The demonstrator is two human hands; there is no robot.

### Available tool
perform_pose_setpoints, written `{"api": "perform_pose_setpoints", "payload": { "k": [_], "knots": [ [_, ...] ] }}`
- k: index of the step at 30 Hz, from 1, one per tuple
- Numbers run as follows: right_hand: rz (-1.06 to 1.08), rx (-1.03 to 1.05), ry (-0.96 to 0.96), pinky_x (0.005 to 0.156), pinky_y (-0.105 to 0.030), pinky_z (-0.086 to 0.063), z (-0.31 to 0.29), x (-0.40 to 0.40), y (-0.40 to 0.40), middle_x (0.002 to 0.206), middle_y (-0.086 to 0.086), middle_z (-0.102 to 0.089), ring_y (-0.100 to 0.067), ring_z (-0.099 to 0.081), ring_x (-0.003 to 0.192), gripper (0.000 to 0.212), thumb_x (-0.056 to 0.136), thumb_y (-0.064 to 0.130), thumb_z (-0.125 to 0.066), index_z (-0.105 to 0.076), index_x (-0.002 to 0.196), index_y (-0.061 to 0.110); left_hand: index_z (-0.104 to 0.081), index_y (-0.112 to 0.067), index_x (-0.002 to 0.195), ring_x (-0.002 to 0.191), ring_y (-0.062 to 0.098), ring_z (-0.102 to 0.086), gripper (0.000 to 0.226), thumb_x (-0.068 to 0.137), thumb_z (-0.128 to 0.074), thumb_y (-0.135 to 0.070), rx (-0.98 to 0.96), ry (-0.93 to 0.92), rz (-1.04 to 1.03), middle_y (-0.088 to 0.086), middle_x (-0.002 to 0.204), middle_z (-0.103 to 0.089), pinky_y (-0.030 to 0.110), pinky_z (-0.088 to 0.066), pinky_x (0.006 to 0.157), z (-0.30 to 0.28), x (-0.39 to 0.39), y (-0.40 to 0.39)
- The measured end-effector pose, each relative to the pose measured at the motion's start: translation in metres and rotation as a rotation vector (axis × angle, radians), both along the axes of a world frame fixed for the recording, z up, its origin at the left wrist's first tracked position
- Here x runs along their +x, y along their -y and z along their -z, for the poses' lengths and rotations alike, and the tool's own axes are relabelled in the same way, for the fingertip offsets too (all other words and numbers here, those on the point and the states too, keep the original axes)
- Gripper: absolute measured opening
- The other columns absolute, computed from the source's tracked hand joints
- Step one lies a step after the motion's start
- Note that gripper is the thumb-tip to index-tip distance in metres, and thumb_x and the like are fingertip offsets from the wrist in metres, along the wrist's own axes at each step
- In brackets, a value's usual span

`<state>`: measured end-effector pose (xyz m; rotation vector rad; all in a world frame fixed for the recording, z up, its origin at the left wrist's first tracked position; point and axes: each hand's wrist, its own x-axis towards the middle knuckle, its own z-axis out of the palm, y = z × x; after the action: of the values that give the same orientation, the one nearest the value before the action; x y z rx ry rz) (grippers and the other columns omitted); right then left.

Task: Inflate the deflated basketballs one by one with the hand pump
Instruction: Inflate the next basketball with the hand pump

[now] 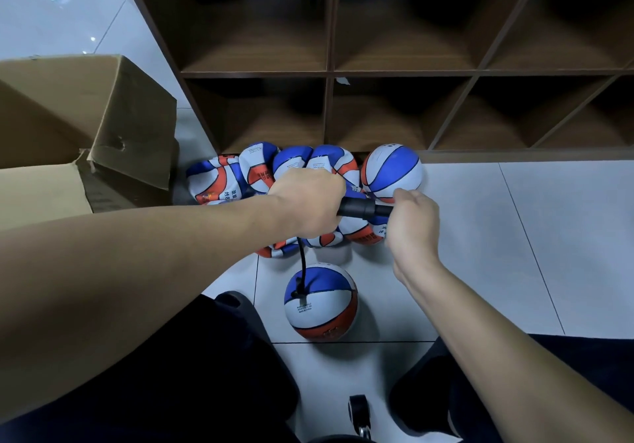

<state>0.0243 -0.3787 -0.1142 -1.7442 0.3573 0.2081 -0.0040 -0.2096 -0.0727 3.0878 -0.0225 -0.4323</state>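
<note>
Basketball [320, 302] on the floor at 6 o'clock looks nearly round, hose [302, 264] plugged in. Left hand [308, 202] grips the hand pump [356, 207] barrel; right hand [410, 223] curls around its handle end. One inflated ball [392, 173] sits at 1 o'clock; flat balls [260, 175] piled at 11 remain.

Glossy tiled floor [514, 236], brown wood-look shelf [329, 72], cardboard box [103, 116].

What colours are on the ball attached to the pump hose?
Blue, white and orange-red panels on the hose-connected basketball, clearest in the head view.
</note>
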Motion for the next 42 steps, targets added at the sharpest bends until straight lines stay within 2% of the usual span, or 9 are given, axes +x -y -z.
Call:
{"api": "perform_pose_setpoints", "payload": {
  "k": [5,8,11,15,19,25,29,36,42],
  "knots": [
    [-0.057,0.021,-0.014,0.063,-0.040,-0.037,-0.001,-0.002,-0.006,0.072,-0.008,-0.052,-0.033,-0.049,0.068,0.023,0.085,0.033,-0.050,-0.046,0.065,0.022,-0.062,-0.026,0.089,0.066,0.018,-0.062,0.006,0.094,-0.061,-0.023,-0.015,0.009,0.015,-0.002,0.075,-0.063,0.031,-0.049,0.055,-0.003,0.004,0.006],
    [-0.080,-0.004,-0.001,0.070,-0.051,-0.058,-0.002,-0.002,-0.009,0.086,-0.015,-0.066,-0.044,-0.069,0.086,0.025,0.086,0.038,-0.050,-0.058,0.069,0.023,-0.064,-0.026,0.091,0.067,0.019,-0.063,0.004,0.093,-0.061,-0.024,-0.025,0.014,0.027,-0.002,0.075,-0.064,0.033,-0.055,0.058,-0.004,0.005,0.008],
    [-0.100,-0.018,0.032,0.083,-0.062,-0.062,-0.003,-0.004,-0.007,0.093,-0.019,-0.068,-0.045,-0.069,0.093,0.027,0.090,0.039,-0.051,-0.059,0.077,0.016,-0.065,-0.026,0.092,0.067,0.018,-0.064,0.004,0.094,-0.062,-0.026,-0.044,0.017,0.039,-0.003,0.074,-0.064,0.034,-0.057,0.059,-0.002,0.006,0.009],
    [-0.199,-0.088,0.108,0.075,-0.055,-0.063,-0.006,-0.001,0.001,0.081,-0.013,-0.065,-0.041,-0.066,0.082,0.029,0.096,0.039,-0.052,-0.056,0.078,0.016,-0.063,-0.026,0.085,0.065,0.018,-0.062,0.014,0.097,-0.060,-0.033,-0.096,0.021,0.048,-0.004,0.072,-0.063,0.033,-0.051,0.055,0.003,0.007,0.004],
    [-0.238,-0.176,0.159,0.058,-0.032,-0.037,-0.012,0.019,0.017,0.056,0.011,-0.046,-0.016,-0.043,0.056,0.032,0.101,0.030,-0.056,-0.051,0.071,0.018,-0.063,-0.026,0.081,0.061,0.018,-0.059,0.024,0.099,-0.062,-0.041,-0.146,-0.002,0.000,-0.003,0.070,-0.061,0.031,-0.044,0.052,0.002,0.007,-0.010],
    [-0.077,-0.043,0.073,0.054,-0.036,-0.018,-0.014,0.041,0.056,0.059,0.005,-0.025,-0.023,-0.021,0.058,0.043,0.094,0.021,-0.056,-0.037,0.056,0.024,-0.060,-0.026,0.077,0.064,0.021,-0.062,0.026,0.097,-0.064,-0.043,-0.135,-0.040,-0.055,-0.001,0.070,-0.064,0.038,-0.051,0.058,-0.003,0.009,-0.034],
    [-0.065,-0.081,0.158,0.057,-0.040,-0.024,-0.013,0.030,0.042,0.059,0.008,-0.028,-0.025,-0.026,0.062,0.038,0.092,0.022,-0.054,-0.038,0.057,0.027,-0.060,-0.027,0.078,0.063,0.019,-0.061,0.020,0.096,-0.065,-0.034,-0.118,0.003,-0.027,-0.002,0.070,-0.063,0.033,-0.045,0.054,-0.002,0.008,-0.024],
    [-0.183,-0.112,0.297,0.053,-0.024,-0.030,-0.015,0.004,0.014,0.058,0.011,-0.037,-0.010,-0.033,0.057,0.033,0.103,0.018,-0.053,-0.042,0.073,0.015,-0.062,-0.027,0.080,0.062,0.019,-0.059,0.015,0.095,-0.062,-0.024,-0.125,0.007,-0.018,-0.001,0.072,-0.063,0.031,-0.044,0.054,-0.008,-0.001,-0.017],
    [-0.219,-0.076,0.266,0.057,-0.033,-0.029,-0.015,-0.002,0.003,0.060,0.010,-0.032,-0.015,-0.030,0.061,0.038,0.103,0.018,-0.052,-0.034,0.070,0.018,-0.061,-0.026,0.080,0.057,0.017,-0.055,0.014,0.094,-0.061,-0.022,-0.107,-0.007,-0.021,-0.001,0.069,-0.060,0.030,-0.042,0.052,-0.012,-0.003,-0.005]
  ]
}}
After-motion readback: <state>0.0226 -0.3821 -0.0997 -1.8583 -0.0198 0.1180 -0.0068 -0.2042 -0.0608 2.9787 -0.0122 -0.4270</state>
